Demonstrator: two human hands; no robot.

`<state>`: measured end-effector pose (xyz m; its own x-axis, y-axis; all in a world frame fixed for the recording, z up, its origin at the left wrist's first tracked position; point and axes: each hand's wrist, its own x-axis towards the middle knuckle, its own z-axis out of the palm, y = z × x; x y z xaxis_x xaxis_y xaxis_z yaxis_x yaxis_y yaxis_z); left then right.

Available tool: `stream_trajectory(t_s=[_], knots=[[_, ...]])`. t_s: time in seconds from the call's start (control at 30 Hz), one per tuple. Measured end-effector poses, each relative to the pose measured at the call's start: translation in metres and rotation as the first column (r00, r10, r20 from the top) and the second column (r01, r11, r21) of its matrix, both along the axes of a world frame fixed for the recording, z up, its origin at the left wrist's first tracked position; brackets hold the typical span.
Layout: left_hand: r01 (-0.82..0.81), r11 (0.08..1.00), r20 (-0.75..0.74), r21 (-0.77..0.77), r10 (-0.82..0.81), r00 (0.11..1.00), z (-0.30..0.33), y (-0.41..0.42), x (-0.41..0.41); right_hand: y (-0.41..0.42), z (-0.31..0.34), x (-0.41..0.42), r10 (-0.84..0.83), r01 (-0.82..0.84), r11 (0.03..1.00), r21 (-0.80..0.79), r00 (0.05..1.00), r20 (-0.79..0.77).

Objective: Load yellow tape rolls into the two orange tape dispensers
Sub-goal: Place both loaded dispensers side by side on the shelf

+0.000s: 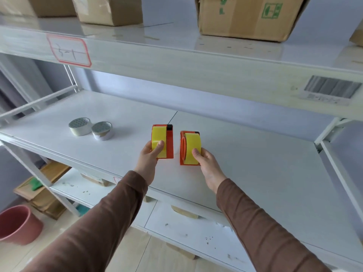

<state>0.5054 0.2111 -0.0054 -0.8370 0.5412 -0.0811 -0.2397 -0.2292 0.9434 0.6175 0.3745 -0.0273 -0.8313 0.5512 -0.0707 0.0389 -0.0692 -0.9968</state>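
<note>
two orange dispensers on white shelf [255, 173], side by side, near but apart, at mid-shelf.

left dispenser [170, 142]: upright, yellow roll [159, 139] seated inside, black part at far top corner. left hand [151, 154] closed around near end, thumb pressed on roll face, fingers hidden behind the body; brown sleeve [102, 218] to wrist.

right dispenser [183, 148]: upright, second yellow roll [192, 147] seated inside, orange hub ring visible on left face, dark part at far top. right hand [206, 161] closed on near right side, thumb on roll face, remaining fingers out of sight behind; brown sleeve [261, 228] to wrist.

contact between dispenser bases and shelf: apparent for both; lift, if any, not discernible.

other items on same shelf, well left of dispensers: two pale tape rolls lying flat, touching or nearly so. larger roll [80, 126] at left, smaller roll [102, 130] at right with loose end showing.

upper shelf [176, 55]: cardboard boxes [249, 16] on top, red-bordered label [68, 50] at left of front edge, barcode label [330, 89] at right.

lower left, on floor: pink bucket [18, 224], flattened cardboard [43, 185] beside frame.
</note>
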Motion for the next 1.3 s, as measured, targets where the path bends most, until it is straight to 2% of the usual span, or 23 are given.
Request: stream_trajectory(t_s=[0.53,1.07,1.3], knots=[[0.184,0.978,0.021,-0.097,-0.183,0.983,-0.012,-0.091,-0.119,-0.112,0.004,-0.086,-0.161,0.160,0.987,0.014,0.983,0.087],[0.264,0.951,0.043,-0.163,-0.260,0.965,-0.032,-0.040,-0.150,-0.094,0.000,-0.114,-0.229,0.234,0.972,-0.011,0.960,0.163],[0.345,0.914,0.004,-0.214,-0.352,0.936,-0.033,-0.037,-0.169,-0.097,-0.004,-0.131,-0.338,0.348,0.937,-0.037,0.927,0.164]])
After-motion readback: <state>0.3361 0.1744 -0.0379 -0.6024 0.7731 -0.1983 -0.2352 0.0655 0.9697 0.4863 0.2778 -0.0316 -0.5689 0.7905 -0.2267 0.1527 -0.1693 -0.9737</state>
